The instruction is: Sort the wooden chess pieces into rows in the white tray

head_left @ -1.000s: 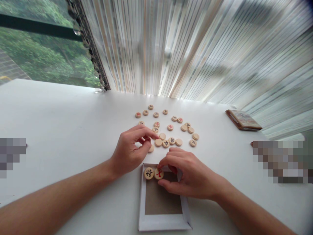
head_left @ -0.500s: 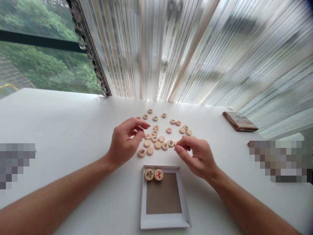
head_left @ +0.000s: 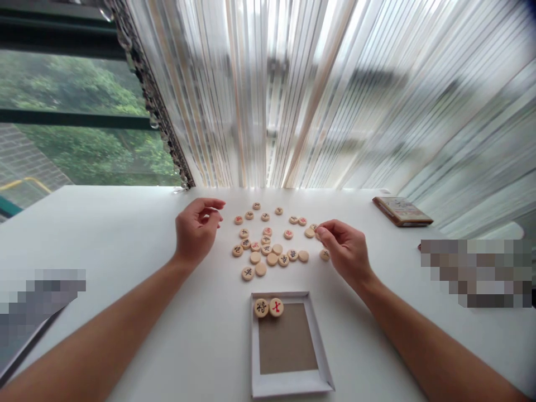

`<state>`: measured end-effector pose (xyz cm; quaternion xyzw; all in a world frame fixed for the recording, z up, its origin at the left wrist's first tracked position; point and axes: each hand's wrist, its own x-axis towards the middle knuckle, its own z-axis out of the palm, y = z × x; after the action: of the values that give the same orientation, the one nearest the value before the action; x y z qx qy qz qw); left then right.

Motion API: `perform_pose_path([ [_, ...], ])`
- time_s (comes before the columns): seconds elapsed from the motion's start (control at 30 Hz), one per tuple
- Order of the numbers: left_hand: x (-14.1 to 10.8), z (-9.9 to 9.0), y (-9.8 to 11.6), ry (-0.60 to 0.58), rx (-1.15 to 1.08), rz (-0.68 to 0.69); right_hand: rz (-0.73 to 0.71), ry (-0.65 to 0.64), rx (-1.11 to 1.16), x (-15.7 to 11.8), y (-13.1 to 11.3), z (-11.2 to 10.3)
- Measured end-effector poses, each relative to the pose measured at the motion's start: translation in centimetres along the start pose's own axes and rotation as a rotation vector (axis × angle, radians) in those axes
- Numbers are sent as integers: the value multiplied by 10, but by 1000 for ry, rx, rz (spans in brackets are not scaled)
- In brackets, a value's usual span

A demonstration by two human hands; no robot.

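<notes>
My left hand [head_left: 199,226] is just left of the scattered pieces, over the white table, its fingers loosely curled and apart with nothing between them. My right hand [head_left: 345,245] is at the right side of the scatter, thumb and forefinger pinched on a wooden xiangqi piece mostly hidden by the fingertips. Close by lies a blank-side-up piece [head_left: 309,233]. Another piece [head_left: 325,254] sits below the right hand. Some pieces show red or black characters; others are blank side up. A shallow white box [head_left: 288,385] holds a black-marked piece [head_left: 261,308] and a red-marked piece [head_left: 276,307] in its far left corner.
A flat brown-edged box [head_left: 402,211] lies at the table's right rear. A string curtain [head_left: 268,111] hangs along the far edge, with a window [head_left: 75,84] at the left. Blurred-out objects lie at both sides of the white table [head_left: 176,335].
My left hand has drawn back leftward, uncovering several pieces. My right hand has shifted right and is now pinching among the pieces there. The view has tilted up slightly.
</notes>
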<state>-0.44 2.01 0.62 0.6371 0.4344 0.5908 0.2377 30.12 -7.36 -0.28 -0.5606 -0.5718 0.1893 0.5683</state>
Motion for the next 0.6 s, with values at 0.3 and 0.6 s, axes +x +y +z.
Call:
perform_pose_path([
  [0.3, -14, 2, -1, -171, 265, 252, 26, 156, -67, 23, 25, -17],
  [0.6, -15, 4, -5, -231, 289, 364, 50, 172, -114, 26, 35, -18],
])
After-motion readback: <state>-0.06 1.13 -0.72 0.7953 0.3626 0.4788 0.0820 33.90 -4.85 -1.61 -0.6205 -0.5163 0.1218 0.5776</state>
